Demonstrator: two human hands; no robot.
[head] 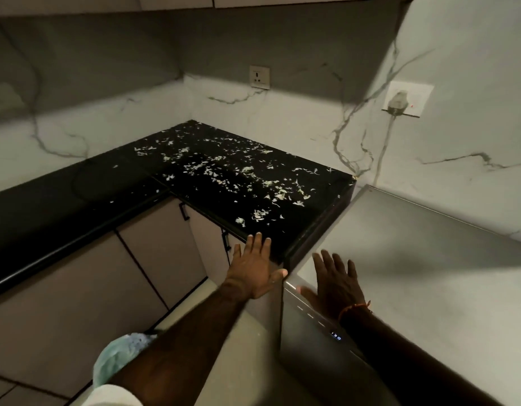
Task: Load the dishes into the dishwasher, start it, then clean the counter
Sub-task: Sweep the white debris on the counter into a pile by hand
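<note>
A black L-shaped counter (77, 197) runs along the marble walls, and pale vegetable scraps (247, 183) are scattered over its right end. A steel dishwasher (405, 259) stands to the right of the counter with its door closed and a small lit display (336, 336) on the front edge. My left hand (256, 268) is flat with fingers spread, fingertips at the counter's front corner, holding nothing. My right hand (335, 284) is spread flat over the dishwasher's front left top edge, also holding nothing.
Beige cabinet doors with black handles (183, 211) sit under the counter. A wall socket (259, 77) is on the back wall, and a plugged-in socket (405, 98) with a cable is on the right wall. A pale green bag-like object (118, 358) lies low beside my left forearm.
</note>
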